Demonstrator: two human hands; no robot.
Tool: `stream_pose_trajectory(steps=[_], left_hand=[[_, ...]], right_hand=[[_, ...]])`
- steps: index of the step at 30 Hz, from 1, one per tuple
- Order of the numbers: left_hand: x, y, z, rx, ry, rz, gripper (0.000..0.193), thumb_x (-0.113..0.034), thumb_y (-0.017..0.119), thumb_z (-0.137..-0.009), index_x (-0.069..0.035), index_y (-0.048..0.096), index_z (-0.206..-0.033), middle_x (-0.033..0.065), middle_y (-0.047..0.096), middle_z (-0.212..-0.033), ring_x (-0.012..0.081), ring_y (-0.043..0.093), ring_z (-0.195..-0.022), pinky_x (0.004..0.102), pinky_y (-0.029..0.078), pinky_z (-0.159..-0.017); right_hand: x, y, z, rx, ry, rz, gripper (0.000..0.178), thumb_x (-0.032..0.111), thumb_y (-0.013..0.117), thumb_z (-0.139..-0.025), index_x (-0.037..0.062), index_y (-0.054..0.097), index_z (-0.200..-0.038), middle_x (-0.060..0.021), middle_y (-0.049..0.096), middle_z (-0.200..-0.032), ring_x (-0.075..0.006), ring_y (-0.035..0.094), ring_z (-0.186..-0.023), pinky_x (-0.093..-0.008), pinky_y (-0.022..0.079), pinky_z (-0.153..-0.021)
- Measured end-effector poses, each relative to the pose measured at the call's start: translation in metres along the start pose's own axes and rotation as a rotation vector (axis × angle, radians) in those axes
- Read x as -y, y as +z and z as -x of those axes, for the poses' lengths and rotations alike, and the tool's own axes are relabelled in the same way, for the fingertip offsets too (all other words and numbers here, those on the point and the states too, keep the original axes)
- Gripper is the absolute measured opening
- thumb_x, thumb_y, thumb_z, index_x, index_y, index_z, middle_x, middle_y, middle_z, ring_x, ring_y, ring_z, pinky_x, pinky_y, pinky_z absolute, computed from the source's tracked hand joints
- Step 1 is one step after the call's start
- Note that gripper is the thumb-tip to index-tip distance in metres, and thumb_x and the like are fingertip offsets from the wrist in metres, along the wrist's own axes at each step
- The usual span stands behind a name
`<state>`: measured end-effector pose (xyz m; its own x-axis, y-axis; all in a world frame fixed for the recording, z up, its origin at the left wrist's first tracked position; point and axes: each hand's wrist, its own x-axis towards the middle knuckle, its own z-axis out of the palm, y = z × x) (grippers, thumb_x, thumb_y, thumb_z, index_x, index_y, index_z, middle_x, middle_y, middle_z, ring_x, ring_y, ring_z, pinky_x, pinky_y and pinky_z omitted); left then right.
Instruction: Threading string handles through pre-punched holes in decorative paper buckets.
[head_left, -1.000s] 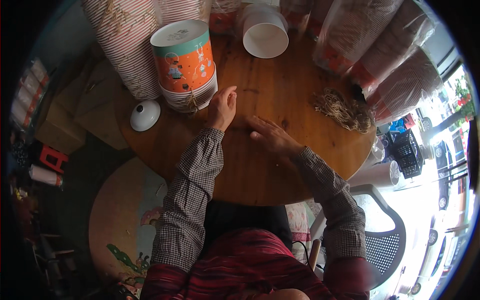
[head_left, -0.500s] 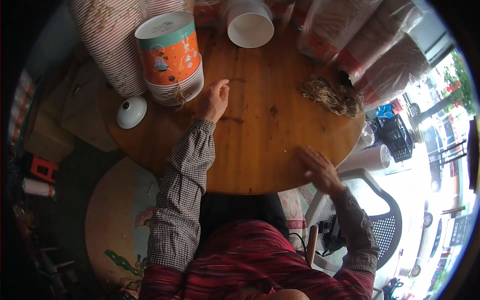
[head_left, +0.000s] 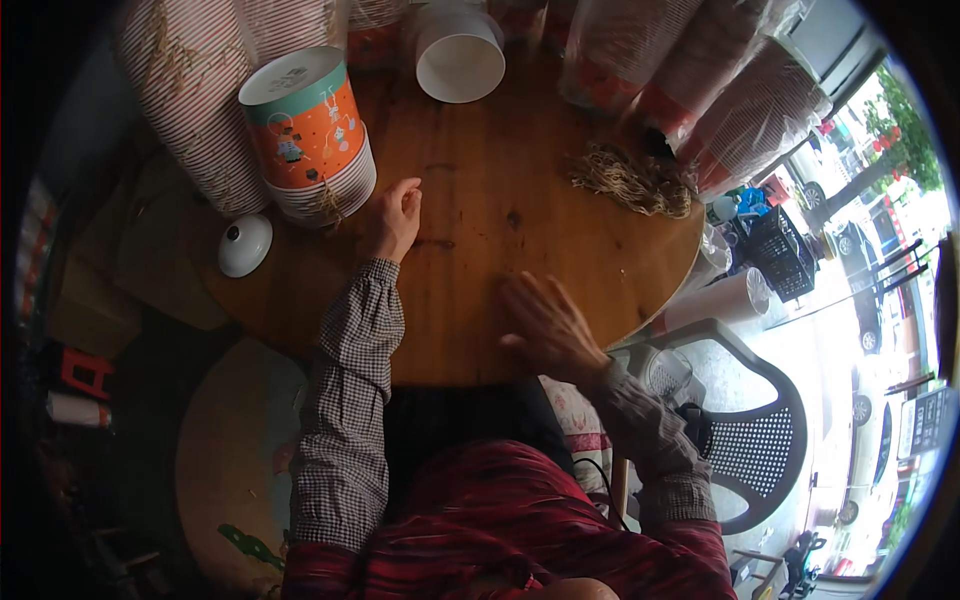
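From my head camera, my left hand (head_left: 393, 215) is loosely curled and holds nothing. It has stayed next to the cup stack (head_left: 312, 140), close to the straw tied at its bottom. My right hand (head_left: 548, 325) is open and flat, empty, a bit blurry. It was down at the table (head_left: 480, 210) edge and has come back up. The straw pile (head_left: 632, 180) lies far off, so both hands are free now.

One round wooden tabletop (head_left: 560, 250) carries one orange-and-teal tub (head_left: 300, 120), one open white cup (head_left: 460, 60) and one straw bundle (head_left: 630, 180). One white lid (head_left: 244, 245) lies at its edge. Two hands rest on it.
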<state>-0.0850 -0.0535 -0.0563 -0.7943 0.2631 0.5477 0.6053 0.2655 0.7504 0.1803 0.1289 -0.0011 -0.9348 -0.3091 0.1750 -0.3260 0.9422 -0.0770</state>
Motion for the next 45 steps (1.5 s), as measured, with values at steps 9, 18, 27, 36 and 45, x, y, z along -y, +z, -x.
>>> stream_pose_trajectory(steps=[9, 18, 27, 36, 45], left_hand=[[-0.016, 0.009, 0.003, 0.061, -0.006, 0.005, 0.022, -0.012, 0.058, -0.089, -0.002, 0.060, -0.108, 0.0153, 0.067, -0.093, 0.0283, 0.066, -0.085, 0.0351, 0.052, -0.073], [-0.035, 0.005, 0.002, 0.119, -0.093, -0.074, 0.022, -0.015, 0.058, -0.090, -0.002, 0.061, -0.109, 0.0152, 0.067, -0.097, 0.0262, 0.066, -0.087, 0.0323, 0.053, -0.074], [-0.012, 0.025, -0.001, 0.099, -0.003, 0.022, 0.020, -0.014, 0.057, -0.090, -0.003, 0.060, -0.106, 0.0158, 0.066, -0.096, 0.0311, 0.065, -0.087, 0.0370, 0.052, -0.072], [-0.023, 0.026, -0.009, 0.175, -0.023, -0.045, 0.022, -0.018, 0.057, -0.090, -0.005, 0.060, -0.108, 0.0151, 0.067, -0.097, 0.0318, 0.064, -0.089, 0.0388, 0.052, -0.073], [-0.016, 0.041, -0.008, 0.122, 0.031, 0.022, 0.021, -0.025, 0.054, -0.093, -0.006, 0.061, -0.099, 0.0164, 0.066, -0.089, 0.0351, 0.064, -0.083, 0.0414, 0.051, -0.068]], right_hand=[[-0.142, -0.015, 0.101, -0.150, 0.510, 0.175, 0.045, 0.028, 0.051, -0.093, 0.0042, 0.048, -0.131, -0.0159, 0.036, -0.146, -0.0327, 0.030, -0.138, -0.0474, 0.025, -0.109], [-0.168, -0.022, 0.076, -0.545, 0.593, -0.049, 0.010, 0.007, 0.063, -0.083, 0.0042, 0.070, -0.090, -0.0133, 0.063, -0.116, -0.0313, 0.054, -0.118, -0.0402, 0.043, -0.096], [-0.125, -0.018, 0.052, -0.237, 0.472, 0.064, 0.060, 0.026, 0.068, -0.082, 0.0069, 0.045, -0.134, -0.0184, 0.044, -0.139, -0.0349, 0.038, -0.131, -0.0446, 0.031, -0.106], [-0.221, -0.006, 0.094, -0.302, 0.709, 0.141, 0.076, 0.038, 0.068, -0.083, 0.0063, 0.032, -0.143, -0.0213, 0.036, -0.144, -0.0371, 0.033, -0.134, -0.0456, 0.027, -0.108], [-0.179, -0.012, 0.032, -0.622, 0.769, -0.295, 0.016, 0.019, 0.063, -0.088, 0.0034, 0.066, -0.093, -0.0109, 0.067, -0.080, -0.0271, 0.065, -0.072, -0.0369, 0.049, -0.067]])
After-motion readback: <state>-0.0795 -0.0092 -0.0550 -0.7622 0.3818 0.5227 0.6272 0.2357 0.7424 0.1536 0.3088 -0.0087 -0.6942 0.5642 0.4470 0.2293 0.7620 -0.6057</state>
